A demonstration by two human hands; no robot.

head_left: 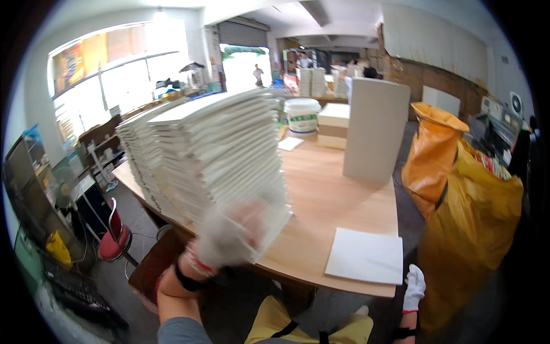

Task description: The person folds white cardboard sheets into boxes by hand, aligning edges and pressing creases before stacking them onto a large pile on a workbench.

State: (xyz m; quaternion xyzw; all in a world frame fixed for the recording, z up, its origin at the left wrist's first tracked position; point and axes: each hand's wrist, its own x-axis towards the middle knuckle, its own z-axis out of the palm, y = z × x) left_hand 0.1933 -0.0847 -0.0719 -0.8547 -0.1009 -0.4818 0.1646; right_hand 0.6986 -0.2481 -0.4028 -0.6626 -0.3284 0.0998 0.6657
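Two tall stacks of thin white panels (229,155) stood left on the pale wooden bench (315,189), likely flat for steadiness, the white-gloved left hand (229,236) blurred before them, grip unclear, the white-gloved right hand (415,285) beside the bench's near-right corner, grip empty, apart.

Stack (229,135): thin white boards are lying piled high, edges uneven, on the left side of the table (321,192).
Board (365,256): white, it is lying flat at the near right corner, slightly overhanging the right edge.
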